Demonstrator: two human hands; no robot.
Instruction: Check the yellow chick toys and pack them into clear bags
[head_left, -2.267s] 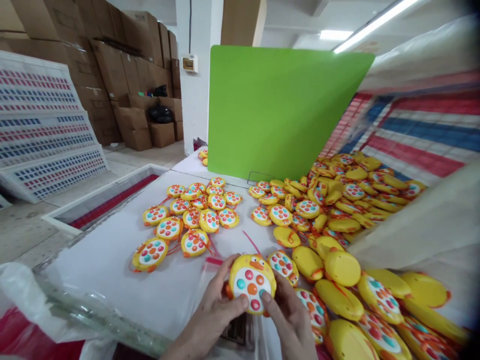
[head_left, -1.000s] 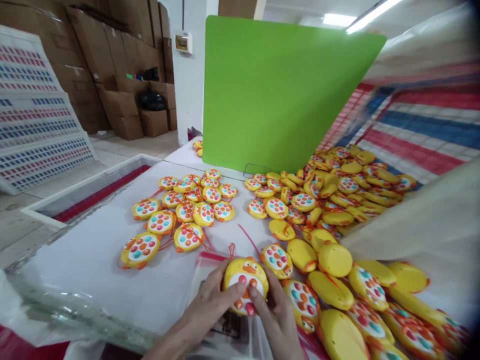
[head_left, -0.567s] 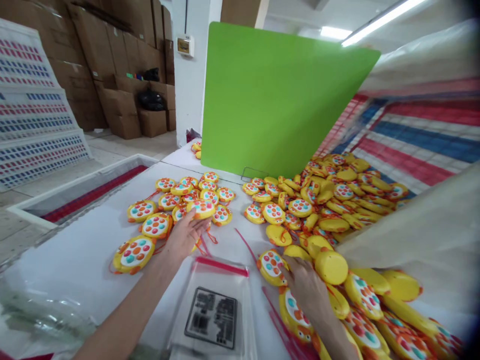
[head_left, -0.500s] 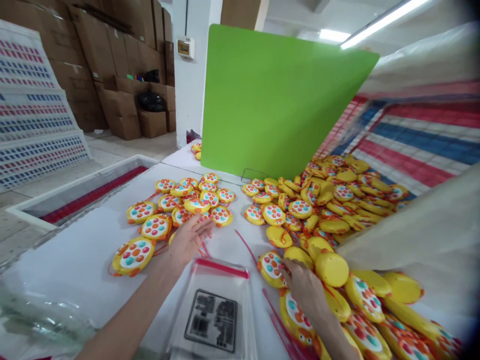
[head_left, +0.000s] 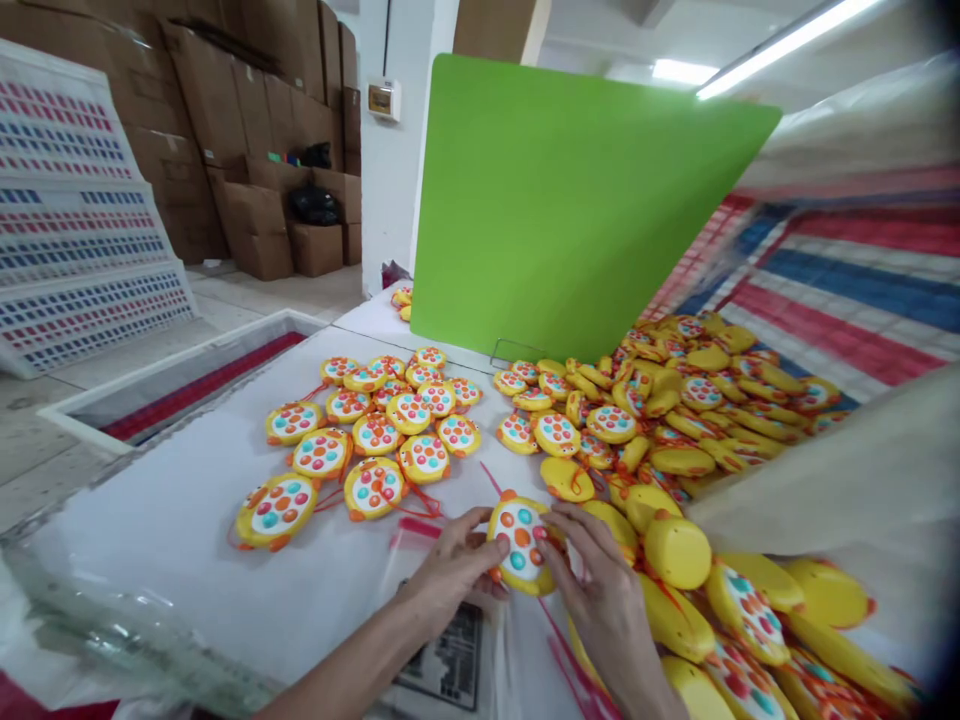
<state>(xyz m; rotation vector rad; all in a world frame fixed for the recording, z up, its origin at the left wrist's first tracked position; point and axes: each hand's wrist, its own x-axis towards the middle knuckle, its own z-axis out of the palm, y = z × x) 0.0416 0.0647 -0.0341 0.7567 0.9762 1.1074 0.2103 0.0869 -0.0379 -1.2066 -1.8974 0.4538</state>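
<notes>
— Yellow toy point(head_left: 520, 543), item one: where is it, and what can't be seen?

— Held between both my hands over the near edge of the table point(head_left: 187, 530), above a clear bag point(head_left: 450, 640). My left hand point(head_left: 450, 572) closes on its left rim, my right hand point(head_left: 600, 590) on its right; fingers cover both edges, so its full outline is hidden. Its back is out of sight. The bag's printed label is partly under my left wrist, and the print is too small to read.

— Orientation?

— Face with coloured buttons turned up toward me. Long axis runs away from me, tilted slightly left; the orange tip points to the far end.

— Items around it?

— Sorted group of toys point(head_left: 375, 430), faces up, on the table to the left, apart from my hands. Loose heap of toys point(head_left: 675, 420) on the right, many face down; the nearest ones are cut off by the lower edge. Green board point(head_left: 570, 190) stands behind. The striped sack point(head_left: 847, 270) on the right is blurred.
</notes>
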